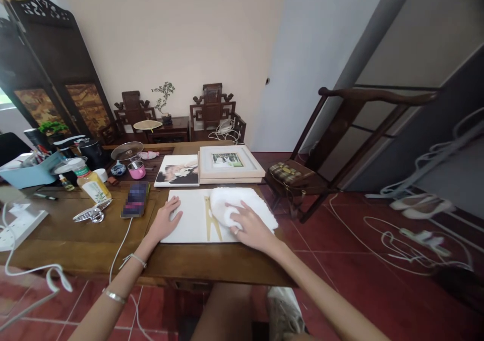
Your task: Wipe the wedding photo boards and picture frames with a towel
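A white flat panel (191, 220), the back of a picture frame with a wooden easel strut (212, 219), lies on the wooden table (75, 240) in front of me. My left hand (164, 219) rests flat on the panel's left edge, fingers spread. My right hand (251, 224) presses down on a white cloth (242, 205) that lies over the panel's right part, fingers curled over its bunched fold.
Behind the panel lie a photo print (177, 170) and a stacked framed photo (229, 162). A phone (135, 199) with a cable, a bottle (93, 183), a pink cup (136, 169) and a power strip (15, 225) crowd the left. A wooden chair (321, 169) stands at the right.
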A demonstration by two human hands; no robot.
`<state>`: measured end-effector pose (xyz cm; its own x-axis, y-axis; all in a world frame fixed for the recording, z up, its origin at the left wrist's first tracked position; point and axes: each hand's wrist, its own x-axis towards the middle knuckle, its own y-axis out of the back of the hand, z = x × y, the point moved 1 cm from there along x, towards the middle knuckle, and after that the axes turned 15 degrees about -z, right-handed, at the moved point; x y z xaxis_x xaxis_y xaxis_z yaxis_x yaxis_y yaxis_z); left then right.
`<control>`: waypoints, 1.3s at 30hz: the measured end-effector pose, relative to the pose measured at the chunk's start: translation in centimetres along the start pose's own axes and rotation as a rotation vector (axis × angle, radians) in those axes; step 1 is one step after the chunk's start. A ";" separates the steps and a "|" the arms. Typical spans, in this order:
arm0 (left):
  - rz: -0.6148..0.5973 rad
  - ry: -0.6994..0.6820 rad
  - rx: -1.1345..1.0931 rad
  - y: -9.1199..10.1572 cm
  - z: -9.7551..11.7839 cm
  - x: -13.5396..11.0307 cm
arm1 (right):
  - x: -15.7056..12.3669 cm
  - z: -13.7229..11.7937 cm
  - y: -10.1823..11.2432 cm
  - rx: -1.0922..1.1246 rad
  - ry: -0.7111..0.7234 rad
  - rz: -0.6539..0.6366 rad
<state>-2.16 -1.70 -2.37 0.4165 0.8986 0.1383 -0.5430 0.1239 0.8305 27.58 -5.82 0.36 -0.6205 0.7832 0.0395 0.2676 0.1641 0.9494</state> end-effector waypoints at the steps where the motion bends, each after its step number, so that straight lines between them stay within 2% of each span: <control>1: 0.002 -0.004 -0.001 0.0 0.0 0.0 | -0.7 -0.7 -0.3 0.006 0.015 0.004; 4: 0.000 -0.009 -0.013 0.1 0.0 0.0 | -2.6 -1.9 -0.7 0.025 0.063 -0.011; 7: -0.006 -0.011 -0.023 0.1 0.0 0.0 | -3.0 -1.7 -0.6 0.034 0.089 -0.008; 13: -0.010 -0.018 -0.009 0.2 -0.6 0.5 | 0.4 1.0 0.0 -0.054 0.106 0.034; 16: -0.013 -0.025 0.029 0.3 -1.0 1.0 | 1.9 1.3 0.5 -0.072 0.071 0.009; 20: -0.026 -0.045 0.044 0.2 -1.3 1.2 | 0.9 -1.3 1.5 -0.091 0.063 -0.099; 24: -0.034 -0.043 0.032 0.1 -1.4 0.3 | -1.7 -4.5 2.7 -0.157 0.162 -0.288; 26: -0.037 -0.053 0.024 0.1 -1.4 -0.3 | -2.0 -4.5 3.2 -0.170 0.167 -0.359; 28: -0.034 -0.063 0.018 0.2 -1.4 -0.7 | -1.3 -3.4 3.7 -0.187 0.117 -0.392; 32: -0.016 -0.066 0.016 0.3 -1.2 -1.0 | 2.6 0.4 4.2 -0.217 0.018 -0.351; 34: -0.004 -0.056 0.007 0.3 -1.0 -1.0 | 4.0 1.4 4.1 -0.213 0.003 -0.301; 36: 0.013 -0.051 -0.006 0.4 -0.9 -1.0 | 4.3 1.2 3.5 -0.208 -0.002 -0.259; 39: 0.049 -0.061 -0.010 0.5 -0.8 -0.7 | 2.3 -0.5 1.7 -0.189 0.045 -0.227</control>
<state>-3.36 -1.94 -2.50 0.4327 0.8763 0.2117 -0.5708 0.0845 0.8168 26.24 -4.01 2.21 -0.6820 0.7113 -0.1702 -0.0209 0.2138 0.9767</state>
